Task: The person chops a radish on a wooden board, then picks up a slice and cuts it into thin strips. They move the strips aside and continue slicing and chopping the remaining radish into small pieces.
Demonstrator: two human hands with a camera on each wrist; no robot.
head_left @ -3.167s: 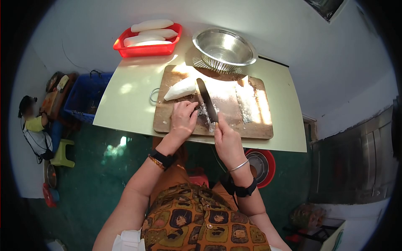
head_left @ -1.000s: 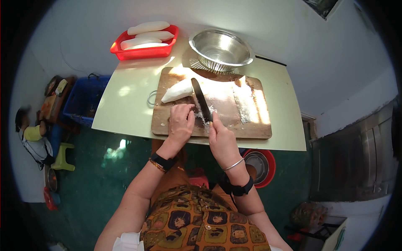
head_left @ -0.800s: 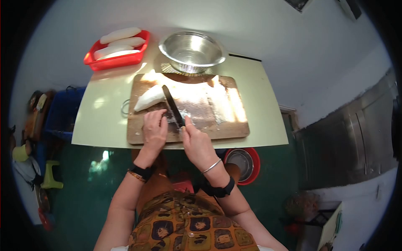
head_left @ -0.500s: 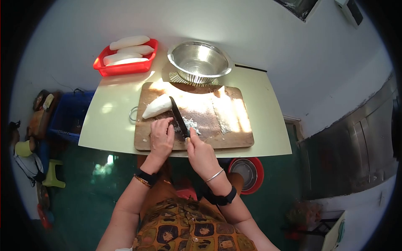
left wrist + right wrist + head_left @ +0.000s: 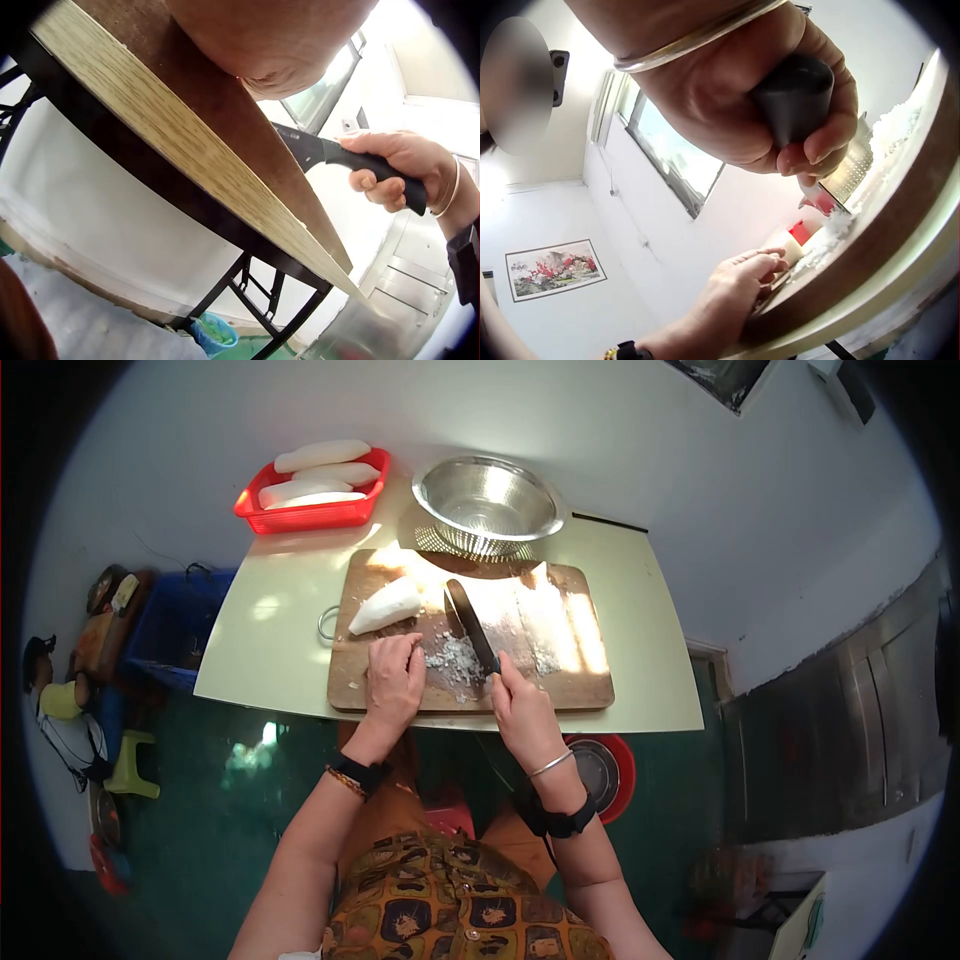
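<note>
My right hand (image 5: 527,715) grips the black handle of a kitchen knife (image 5: 470,622), whose dark blade points away over the wooden cutting board (image 5: 590,685). In the left wrist view the fingers wrap round the knife handle (image 5: 375,169). A loose heap of finely chopped white bits (image 5: 457,658) lies between the blade and my left hand (image 5: 395,682). That hand rests at the board's left front, its fingers bent downward in the right wrist view; nothing shows in its grasp. Beyond its fingertips lies a peeled white radish piece (image 5: 387,607).
More chopped white bits (image 5: 545,615) cover the sunlit right side of the board. Behind it stand a metal colander (image 5: 490,505) and a red basket (image 5: 310,518) with several peeled white radishes. A blue crate (image 5: 180,625) stands left of the table (image 5: 240,650). Another person (image 5: 62,700) is at far left.
The knife has moved right, away from my left hand, and the chopped heap between them now shows more spread out. My left hand keeps its place on the board while the head view shifts.
</note>
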